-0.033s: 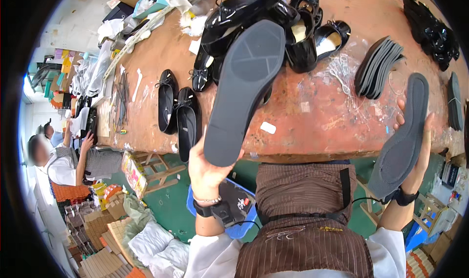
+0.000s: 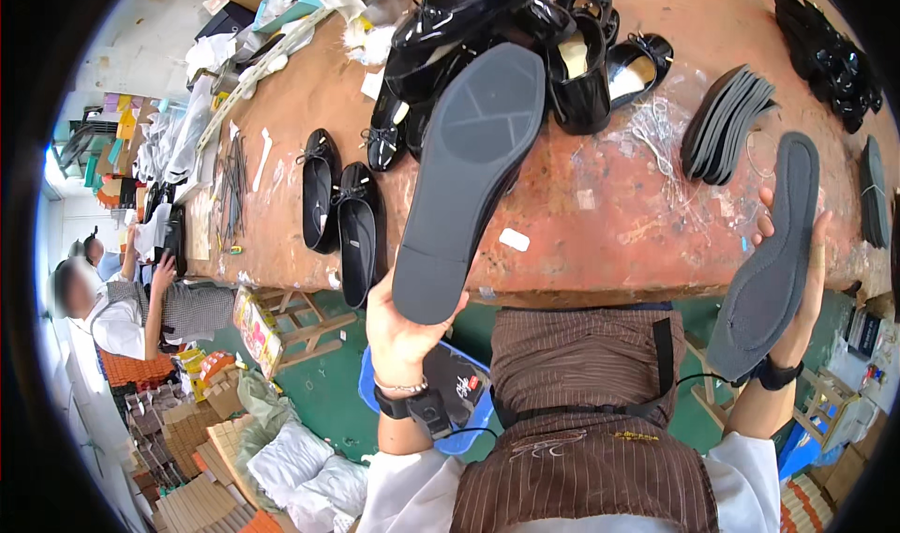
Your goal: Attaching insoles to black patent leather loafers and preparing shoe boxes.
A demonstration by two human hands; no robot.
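Note:
My left hand (image 2: 408, 331) grips a black shoe (image 2: 464, 167) by its heel, the dark grey sole turned toward me. The toe points away, over a heap of shiny black shoes (image 2: 469, 13). My right hand (image 2: 806, 280) is closed around a dark grey insole (image 2: 769, 261) with a stitched-looking outline, held upright beyond the table's front edge. A pair of black flats with bows, the nearer one (image 2: 361, 233) close to my left hand, stands on the table. A stack of grey-black insoles (image 2: 727, 125) lies beyond my right hand.
The worn reddish table (image 2: 600, 224) carries tangled thread (image 2: 656, 139), a white tag (image 2: 514, 240) and thin metal rods (image 2: 234, 195). Glossy black pieces (image 2: 825, 55) lie far right. A blue bin (image 2: 459, 444) sits on the floor below; another person (image 2: 122, 308) works at the left.
The shoe in my left hand has tilted slightly, showing more of its black side. My right hand and the insole have shifted a little; both grips stay the same.

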